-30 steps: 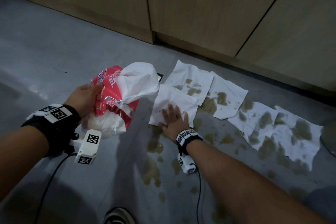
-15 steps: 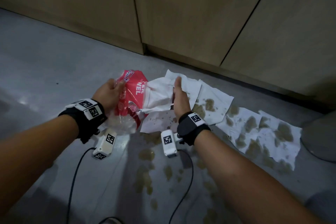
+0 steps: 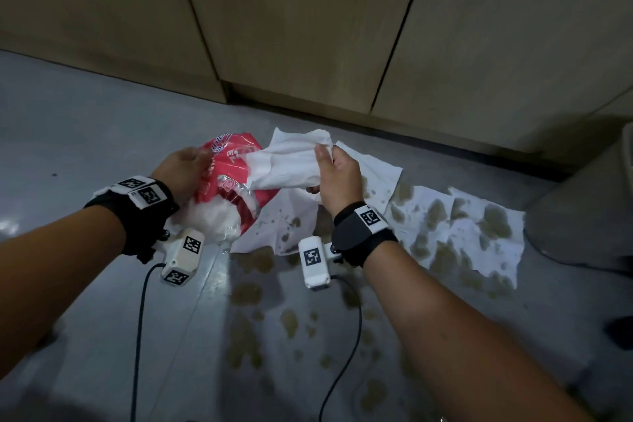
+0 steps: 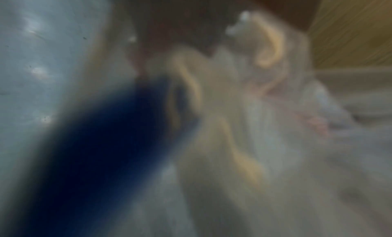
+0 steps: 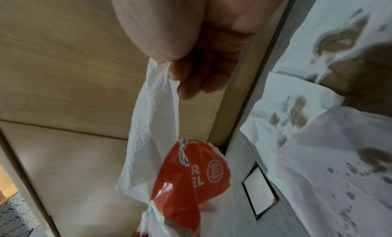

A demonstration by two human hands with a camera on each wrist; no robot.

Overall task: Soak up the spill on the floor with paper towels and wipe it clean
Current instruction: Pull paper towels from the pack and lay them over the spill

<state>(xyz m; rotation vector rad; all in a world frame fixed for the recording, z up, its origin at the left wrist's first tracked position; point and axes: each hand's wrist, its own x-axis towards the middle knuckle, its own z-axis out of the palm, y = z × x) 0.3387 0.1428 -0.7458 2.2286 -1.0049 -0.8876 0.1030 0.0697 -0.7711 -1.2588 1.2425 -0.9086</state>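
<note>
Left hand [image 3: 183, 169] is gripping the red towel pack [image 3: 236, 188], fingers curled round its far-left side; the left wrist view is too blurred to confirm finger placement. Right hand [image 3: 337, 178] is pinching a clean paper towel [image 3: 287, 164] between thumb and fingers, the sheet trailing leftward into the pack's open mouth. Beneath and to the right of the right hand, stained towels [image 3: 462, 233] are lying flat on the grey floor [image 3: 85, 134]. Brown spill patches [image 3: 253, 291] are sitting bare on the floor, nearer the person than both hands.
</note>
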